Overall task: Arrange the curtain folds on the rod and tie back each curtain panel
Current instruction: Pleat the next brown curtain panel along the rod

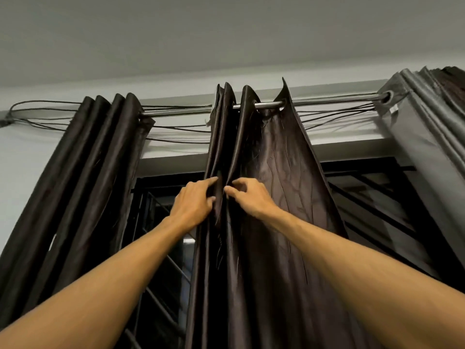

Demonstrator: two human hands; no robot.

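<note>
Two folds (218, 197) of the middle curtain (271, 187), hung on the rod (268, 105), are pinched: one by the left hand (195, 205), one by the right hand (247, 195). Fold-arranging stage, looks like; even spacing is needed next, probably, before tying.

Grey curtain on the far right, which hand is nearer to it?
Right. The right hand pinches a fold of the middle curtain, well left of the grey curtain; the left hand holds that curtain's folds just beyond, farther left.
</note>
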